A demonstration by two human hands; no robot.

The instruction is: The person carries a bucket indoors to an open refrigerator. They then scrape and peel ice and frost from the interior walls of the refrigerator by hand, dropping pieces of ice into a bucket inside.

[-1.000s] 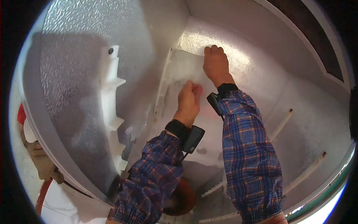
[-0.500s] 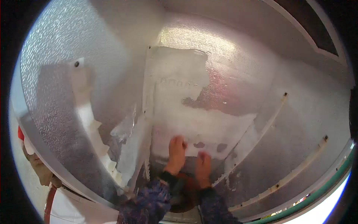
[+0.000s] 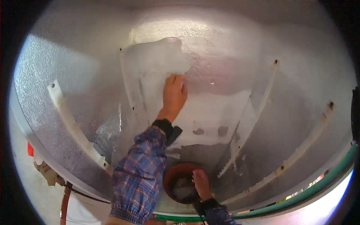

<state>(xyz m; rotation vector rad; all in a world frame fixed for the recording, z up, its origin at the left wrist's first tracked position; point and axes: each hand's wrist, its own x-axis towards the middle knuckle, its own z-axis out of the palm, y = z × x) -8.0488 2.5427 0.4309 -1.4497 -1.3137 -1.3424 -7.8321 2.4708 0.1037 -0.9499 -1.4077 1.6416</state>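
Observation:
My left hand (image 3: 175, 95) is raised against the back wall, fingers curled on a pale, ragged-edged layer (image 3: 150, 56) that looks like ice or frost. Whatever its fingers may hold is hidden. Lower down, my right hand (image 3: 201, 183) is closed over the right side of a reddish-brown bowl (image 3: 168, 176). I cannot make out anything in its fingers. Whitish pieces (image 3: 183, 189) lie inside the bowl. A plaid sleeve covers my left forearm.
Grey, shiny walls curve around me. A pale strip (image 3: 77, 131) runs down the left wall; two more, the nearer strip (image 3: 262, 108) and the outer strip (image 3: 300, 153), line the right. A green edge (image 3: 318, 183) borders the lower right.
My left hand has moved up the back wall, while my right hand has shifted lower, over the bowl. The view has shifted too, and the bowl shows more fully.

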